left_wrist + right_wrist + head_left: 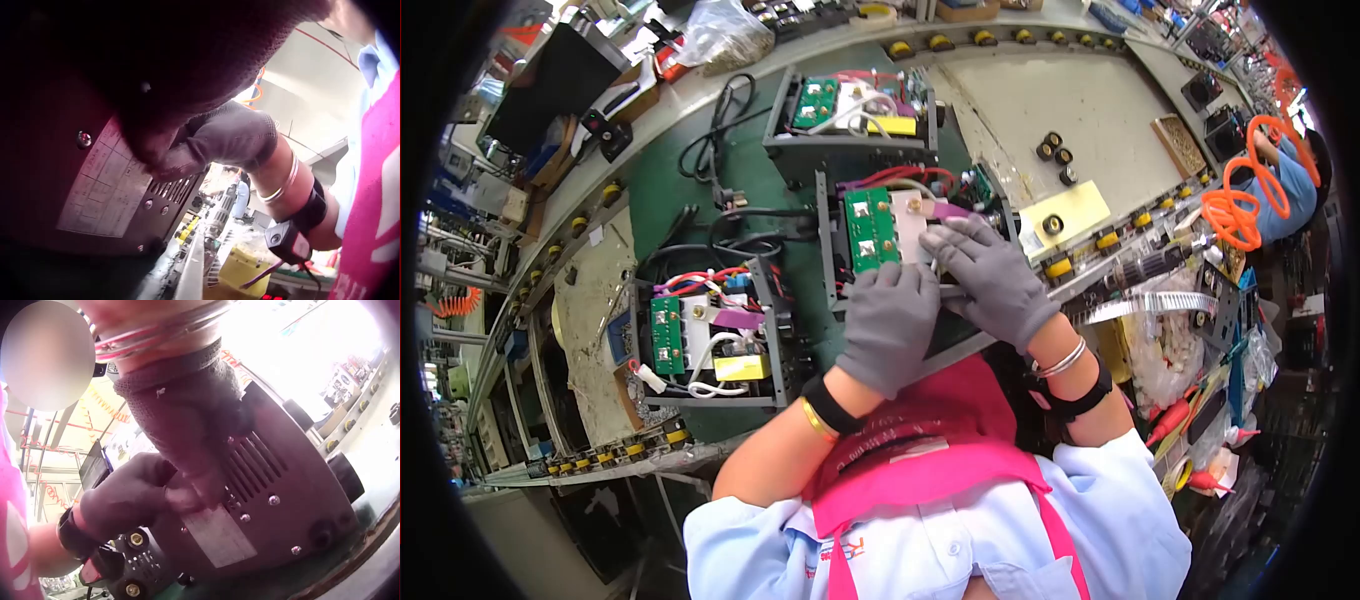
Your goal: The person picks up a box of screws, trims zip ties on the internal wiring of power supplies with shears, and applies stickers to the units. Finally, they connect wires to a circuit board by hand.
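Both hands, in grey gloves, are at an open metal casing (828, 245) that holds a green circuit board (868, 228). My left hand (888, 325) hooks its fingers over the casing's near edge, gripping the side panel. Beside it, my right hand (990, 275) reaches its fingers over the same edge by a purple strip (950, 211), its thumb on the outer panel. In the right wrist view, a white label (220, 537) lies on the dark side panel (275, 534), right under both thumbs. The left wrist view shows the label's printed grid (103, 187).
Two similar open units stand nearby: one behind (850, 105), one at left (715, 335). Black cables (720, 130) lie on the green mat (665, 190). To the right are a yellow sheet (1075, 210), small round black parts (1055, 150) and a coiled orange hose (1250, 190).
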`<action>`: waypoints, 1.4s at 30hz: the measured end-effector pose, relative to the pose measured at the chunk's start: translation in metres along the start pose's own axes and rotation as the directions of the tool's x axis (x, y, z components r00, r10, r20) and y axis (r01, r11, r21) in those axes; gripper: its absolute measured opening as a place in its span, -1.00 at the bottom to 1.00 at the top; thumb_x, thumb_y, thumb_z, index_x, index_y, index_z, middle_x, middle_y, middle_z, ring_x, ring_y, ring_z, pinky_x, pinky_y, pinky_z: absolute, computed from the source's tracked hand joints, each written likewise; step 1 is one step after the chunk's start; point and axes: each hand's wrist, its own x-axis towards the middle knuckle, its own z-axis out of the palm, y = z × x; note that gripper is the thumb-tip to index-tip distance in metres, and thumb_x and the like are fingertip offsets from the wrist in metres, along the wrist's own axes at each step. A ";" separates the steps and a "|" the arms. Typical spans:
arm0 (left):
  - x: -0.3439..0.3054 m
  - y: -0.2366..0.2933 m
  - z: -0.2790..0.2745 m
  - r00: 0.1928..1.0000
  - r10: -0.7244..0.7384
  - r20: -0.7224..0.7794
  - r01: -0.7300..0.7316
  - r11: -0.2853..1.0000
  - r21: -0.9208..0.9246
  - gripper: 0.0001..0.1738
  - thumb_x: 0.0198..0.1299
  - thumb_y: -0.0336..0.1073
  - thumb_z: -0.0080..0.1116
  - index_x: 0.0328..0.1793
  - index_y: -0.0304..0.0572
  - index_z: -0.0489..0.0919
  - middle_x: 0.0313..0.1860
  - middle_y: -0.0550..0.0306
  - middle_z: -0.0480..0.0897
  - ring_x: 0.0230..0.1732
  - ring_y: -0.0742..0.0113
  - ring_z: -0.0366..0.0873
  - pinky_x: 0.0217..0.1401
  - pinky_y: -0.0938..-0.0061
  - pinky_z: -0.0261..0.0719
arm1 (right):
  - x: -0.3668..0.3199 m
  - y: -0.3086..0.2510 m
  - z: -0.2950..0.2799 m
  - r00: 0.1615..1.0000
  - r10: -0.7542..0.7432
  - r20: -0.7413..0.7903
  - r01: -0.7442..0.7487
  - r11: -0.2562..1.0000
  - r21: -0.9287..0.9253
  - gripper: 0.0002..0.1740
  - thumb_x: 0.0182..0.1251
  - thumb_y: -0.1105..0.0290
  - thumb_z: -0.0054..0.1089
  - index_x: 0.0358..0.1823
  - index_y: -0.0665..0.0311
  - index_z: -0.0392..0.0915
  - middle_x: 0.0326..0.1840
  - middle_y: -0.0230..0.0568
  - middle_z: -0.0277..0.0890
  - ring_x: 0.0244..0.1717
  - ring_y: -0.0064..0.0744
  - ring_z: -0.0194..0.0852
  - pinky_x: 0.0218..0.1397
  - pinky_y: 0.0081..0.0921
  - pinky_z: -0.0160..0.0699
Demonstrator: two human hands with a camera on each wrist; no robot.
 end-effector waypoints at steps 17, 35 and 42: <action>-0.038 -0.016 -0.021 0.979 -0.157 -0.134 0.172 0.979 0.110 -0.58 -0.01 -0.23 0.25 0.04 -0.08 0.57 -0.17 0.17 0.56 0.05 0.11 0.44 0.18 0.15 0.38 | -0.011 -0.015 0.006 0.988 -0.068 -0.138 0.022 0.951 -0.307 -0.37 -0.07 0.34 0.38 0.16 0.19 0.54 0.18 -0.10 0.50 0.27 -0.05 0.39 0.43 -0.08 0.23; -0.193 -0.096 -0.098 0.936 -0.302 -0.182 0.345 0.894 0.285 -0.52 -0.13 -0.22 0.38 0.02 -0.01 0.65 -0.19 0.26 0.57 -0.12 0.20 0.52 0.03 0.27 0.40 | 0.061 -0.208 0.096 0.903 -0.376 -0.206 0.382 0.924 -0.011 -0.74 0.09 0.39 0.19 -0.15 0.24 0.59 -0.26 -0.29 0.39 -0.18 -0.26 0.44 -0.15 -0.29 0.44; -0.191 -0.124 -0.103 0.950 -0.313 -0.001 0.313 0.950 0.014 -0.72 -0.06 -0.11 0.35 -0.25 0.01 0.61 -0.36 0.22 0.56 -0.24 0.19 0.56 -0.13 0.24 0.41 | 0.072 -0.218 0.100 0.924 -0.370 -0.093 0.362 0.927 -0.095 -0.85 0.08 0.36 0.16 -0.32 0.24 0.53 -0.37 -0.26 0.39 -0.23 -0.24 0.47 -0.16 -0.28 0.44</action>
